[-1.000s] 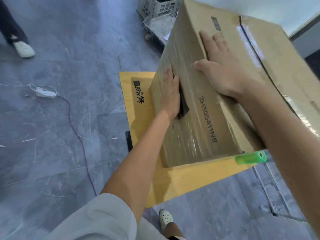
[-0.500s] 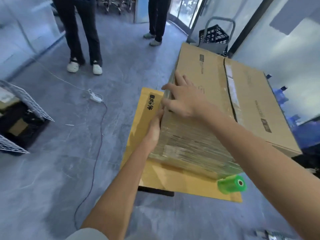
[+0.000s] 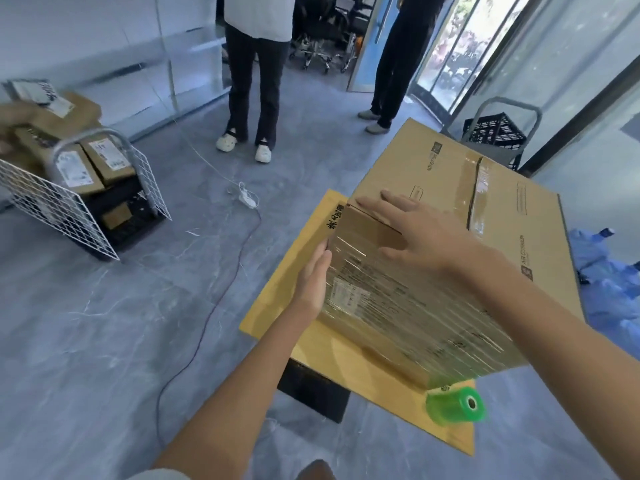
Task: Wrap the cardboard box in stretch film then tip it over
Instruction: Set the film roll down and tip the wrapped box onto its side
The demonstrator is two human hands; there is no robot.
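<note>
Box has settled flat on yellow sheet vs 1 s ago, film on. L hand & R hand rest flat on it, gripping nothing. Tip looks done.

One cardboard box, one film roll (green), two hands, two bystanders.

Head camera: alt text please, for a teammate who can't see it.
A large film-wrapped cardboard box has the left hand flat on its left side and the right hand spread over its near top edge. It sits on a yellow sheet, a green film roll beside it.
</note>
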